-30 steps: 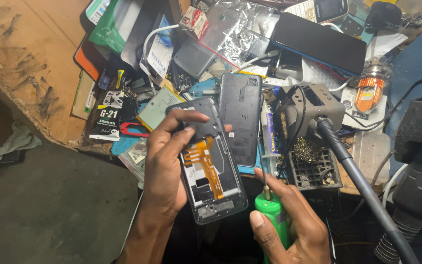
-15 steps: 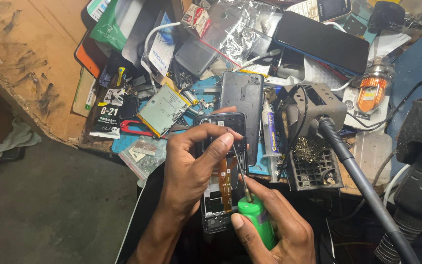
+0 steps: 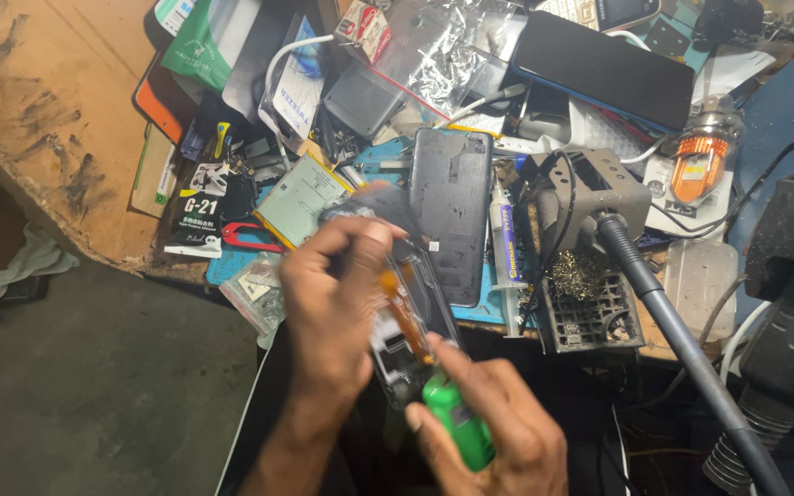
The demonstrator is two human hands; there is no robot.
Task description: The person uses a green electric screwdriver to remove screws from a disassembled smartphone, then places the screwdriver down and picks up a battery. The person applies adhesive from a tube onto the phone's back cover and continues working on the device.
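Gripping opened phone [image 3: 406, 321]: left hand [image 3: 333, 312]; right hand [image 3: 498, 432] clasps green-handled screwdriver [image 3: 457, 427]; cluttered bench edge [image 3: 167, 266] close.

We see a worn, scratched wooden bench [image 3: 39, 119]; crinkled glossy foil [image 3: 452, 55]; a smooth black glass screen [image 3: 599, 69]; a matt, scuffed back cover [image 3: 452, 211]; a glossy green plastic handle [image 3: 457, 424]; coarse brass wool [image 3: 585, 276]; a ribbed rubber hose [image 3: 682, 331].

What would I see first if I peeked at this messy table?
First, the two hands in the bottom middle: the left hand grips an opened phone with an orange strip inside, and the right hand holds a bright green tool handle against it. Behind them lies a dark phone back cover, and at the right a grey metal stand with a thick hose.
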